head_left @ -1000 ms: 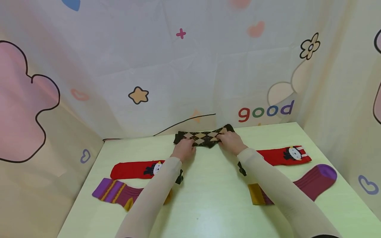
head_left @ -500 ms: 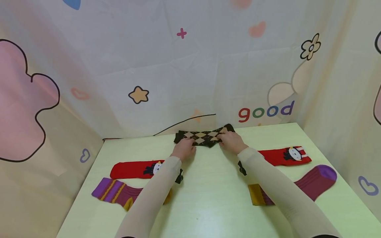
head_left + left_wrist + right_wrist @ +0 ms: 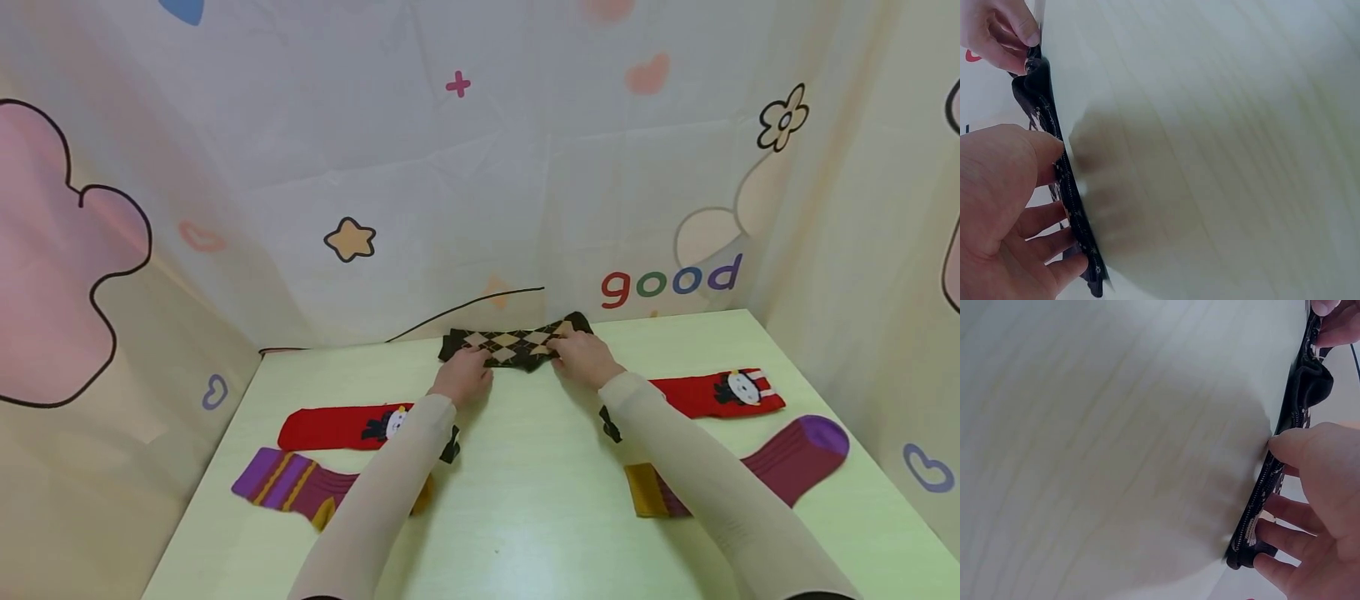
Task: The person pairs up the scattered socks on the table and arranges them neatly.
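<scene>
A dark argyle sock (image 3: 508,342) with tan diamonds lies across the far edge of the pale table, its heel pointing toward me. My left hand (image 3: 462,376) holds it near the left end, thumb at the near edge, fingers spread over the cloth. On the other end my right hand (image 3: 587,357) holds it the same way. Both wrist views show the sock nearly edge-on, low at the tabletop, with my left hand (image 3: 1016,206) and right hand (image 3: 1313,506) on it. The fingers partly cover its pattern.
On the left lie a red sock (image 3: 330,427) with a cartoon figure and a striped purple sock (image 3: 281,483). Matching red (image 3: 693,394) and purple (image 3: 798,458) socks lie on the right. My forearms partly cover these socks. A printed curtain (image 3: 450,183) rises behind the table.
</scene>
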{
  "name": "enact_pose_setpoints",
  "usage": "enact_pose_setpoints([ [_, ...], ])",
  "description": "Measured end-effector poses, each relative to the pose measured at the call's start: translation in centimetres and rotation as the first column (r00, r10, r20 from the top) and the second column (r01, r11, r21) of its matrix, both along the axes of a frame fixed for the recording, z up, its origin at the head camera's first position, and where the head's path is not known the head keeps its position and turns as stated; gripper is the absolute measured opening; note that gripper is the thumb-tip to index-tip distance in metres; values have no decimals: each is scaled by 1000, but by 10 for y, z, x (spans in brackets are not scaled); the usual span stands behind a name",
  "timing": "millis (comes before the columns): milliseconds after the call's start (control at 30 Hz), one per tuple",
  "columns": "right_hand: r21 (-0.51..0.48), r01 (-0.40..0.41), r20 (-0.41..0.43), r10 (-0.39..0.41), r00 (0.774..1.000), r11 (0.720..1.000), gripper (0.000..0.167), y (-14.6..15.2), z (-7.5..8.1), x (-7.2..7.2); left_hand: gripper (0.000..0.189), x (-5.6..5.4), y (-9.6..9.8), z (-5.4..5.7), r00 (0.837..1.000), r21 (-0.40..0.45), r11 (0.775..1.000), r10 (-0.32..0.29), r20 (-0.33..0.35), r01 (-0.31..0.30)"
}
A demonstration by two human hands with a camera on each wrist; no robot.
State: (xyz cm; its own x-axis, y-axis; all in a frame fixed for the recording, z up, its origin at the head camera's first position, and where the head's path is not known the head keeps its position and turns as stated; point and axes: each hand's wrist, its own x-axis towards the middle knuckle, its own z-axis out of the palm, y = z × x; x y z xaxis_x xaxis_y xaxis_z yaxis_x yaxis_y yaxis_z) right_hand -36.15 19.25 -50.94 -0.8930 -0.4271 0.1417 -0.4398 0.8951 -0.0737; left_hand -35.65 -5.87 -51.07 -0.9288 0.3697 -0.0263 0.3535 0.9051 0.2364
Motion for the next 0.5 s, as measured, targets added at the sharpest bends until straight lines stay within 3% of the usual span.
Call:
enact_pose_setpoints([
  [233,22,-21,11,21,1000,1000,35,0,8,2,41,0,-7,3,998,-21,998,-55,-16,54],
  [500,8,-68,-68,68,995,998,37,1,23,6,44,2,-21,15,987,-25,993,-116,-108,113],
])
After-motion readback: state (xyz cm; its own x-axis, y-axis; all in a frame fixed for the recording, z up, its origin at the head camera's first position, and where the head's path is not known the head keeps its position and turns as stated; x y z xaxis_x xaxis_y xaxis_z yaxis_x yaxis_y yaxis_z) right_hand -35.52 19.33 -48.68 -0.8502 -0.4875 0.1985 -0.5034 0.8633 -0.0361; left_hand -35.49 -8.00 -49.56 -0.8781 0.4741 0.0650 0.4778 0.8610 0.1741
